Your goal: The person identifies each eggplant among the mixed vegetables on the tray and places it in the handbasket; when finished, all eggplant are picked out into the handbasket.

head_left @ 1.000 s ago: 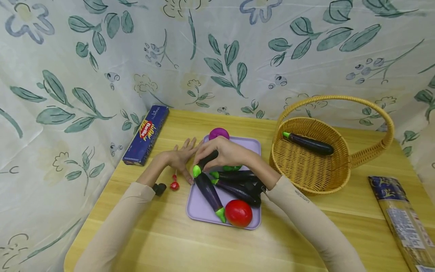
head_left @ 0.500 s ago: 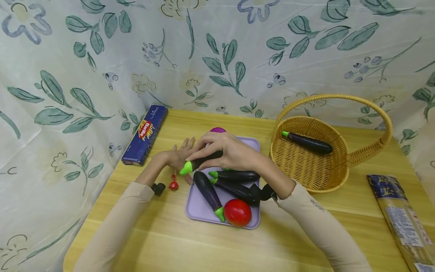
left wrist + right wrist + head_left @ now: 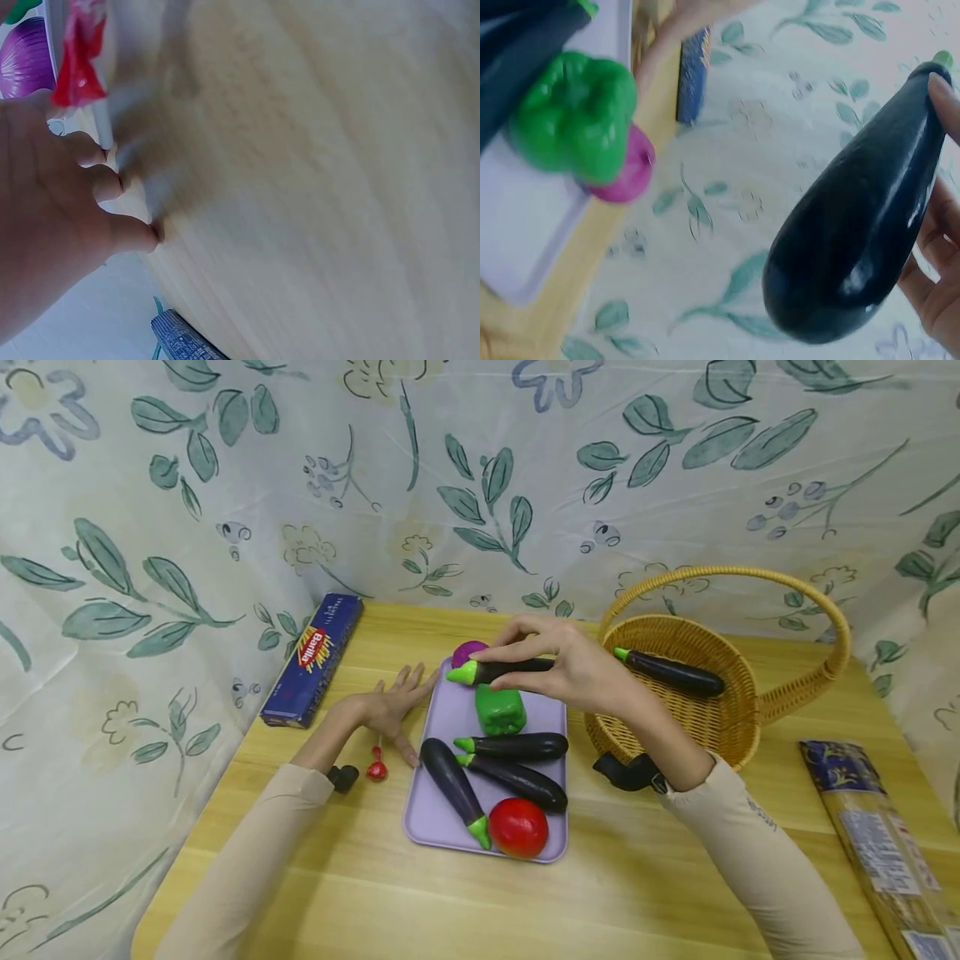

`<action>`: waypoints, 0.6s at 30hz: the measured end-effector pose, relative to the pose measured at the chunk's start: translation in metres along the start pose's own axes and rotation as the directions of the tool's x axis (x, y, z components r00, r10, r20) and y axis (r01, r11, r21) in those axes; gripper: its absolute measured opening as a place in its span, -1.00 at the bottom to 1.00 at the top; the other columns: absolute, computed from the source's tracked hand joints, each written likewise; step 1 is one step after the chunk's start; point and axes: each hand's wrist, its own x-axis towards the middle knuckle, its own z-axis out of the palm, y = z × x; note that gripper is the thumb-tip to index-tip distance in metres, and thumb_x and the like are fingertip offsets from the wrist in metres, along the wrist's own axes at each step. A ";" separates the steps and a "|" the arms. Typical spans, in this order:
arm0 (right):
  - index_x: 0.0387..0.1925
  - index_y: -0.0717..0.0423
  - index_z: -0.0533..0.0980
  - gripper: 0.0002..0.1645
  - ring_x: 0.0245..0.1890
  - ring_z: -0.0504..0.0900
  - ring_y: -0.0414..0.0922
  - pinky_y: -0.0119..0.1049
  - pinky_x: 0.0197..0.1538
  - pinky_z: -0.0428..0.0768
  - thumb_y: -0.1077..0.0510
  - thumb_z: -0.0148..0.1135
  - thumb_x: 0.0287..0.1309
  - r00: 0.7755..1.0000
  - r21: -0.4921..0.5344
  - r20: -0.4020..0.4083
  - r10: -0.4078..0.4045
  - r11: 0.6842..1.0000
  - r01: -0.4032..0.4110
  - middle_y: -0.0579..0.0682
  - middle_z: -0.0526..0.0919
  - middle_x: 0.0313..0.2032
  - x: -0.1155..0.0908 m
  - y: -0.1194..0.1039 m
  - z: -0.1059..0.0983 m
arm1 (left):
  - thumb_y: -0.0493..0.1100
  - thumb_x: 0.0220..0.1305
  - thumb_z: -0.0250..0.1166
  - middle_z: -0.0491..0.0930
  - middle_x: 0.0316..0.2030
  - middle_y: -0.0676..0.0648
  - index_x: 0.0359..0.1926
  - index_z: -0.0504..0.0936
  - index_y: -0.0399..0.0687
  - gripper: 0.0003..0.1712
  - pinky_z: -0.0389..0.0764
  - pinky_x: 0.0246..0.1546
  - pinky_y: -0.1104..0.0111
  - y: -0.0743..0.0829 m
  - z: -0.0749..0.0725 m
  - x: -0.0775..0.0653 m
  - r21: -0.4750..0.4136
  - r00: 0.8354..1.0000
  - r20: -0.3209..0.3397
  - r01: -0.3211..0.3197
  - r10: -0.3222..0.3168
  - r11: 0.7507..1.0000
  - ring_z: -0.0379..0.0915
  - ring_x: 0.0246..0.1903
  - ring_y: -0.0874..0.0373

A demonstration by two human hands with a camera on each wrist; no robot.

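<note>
1. One flowered cloth hangs behind my wood-grained table.
2. The basket stands on my right, handle up, one eggplant lying inside near its far wall.
3. The tray sits in the middle, bearing three more eggplants.
4. The bag lies at my far right; its label has print too small for me to read.
5. The box, left of the tray, reads "Barilla" on a red badge, with "SPAGHETTI" toward one end.
6. My left hand has its fingers spread by the tray's left edge; whether they touch the rim I cannot tell.
7. My right hand pinches the held eggplant by its neck, thumb against fingers. It is raised over the tray's far part, green cap toward my left. Its shine suggests a slick skin; I judge it light, stiff and hard to bruise. With the fat end free it may swing, so a hold nearer the middle should be steadier.
8. The tomato fills the tray's near right corner; the pepper and onion sit toward the far end.
9. The red trinket, smallest, shows near my left wrist.
</note>
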 end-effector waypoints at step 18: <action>0.07 -0.03 0.75 -0.50 -0.26 0.51 -0.25 -0.50 -0.32 0.45 0.33 0.55 0.06 0.951 -0.158 -0.174 0.255 0.946 -0.283 -0.08 0.73 -0.14 -0.076 0.035 -0.078 | 0.28 -0.20 0.70 -0.68 0.60 -0.36 0.64 -0.55 0.05 0.80 -0.46 0.48 -0.45 0.000 0.002 -0.001 0.017 1.000 -0.017 -0.005 0.005 1.000 -0.80 0.58 -0.35</action>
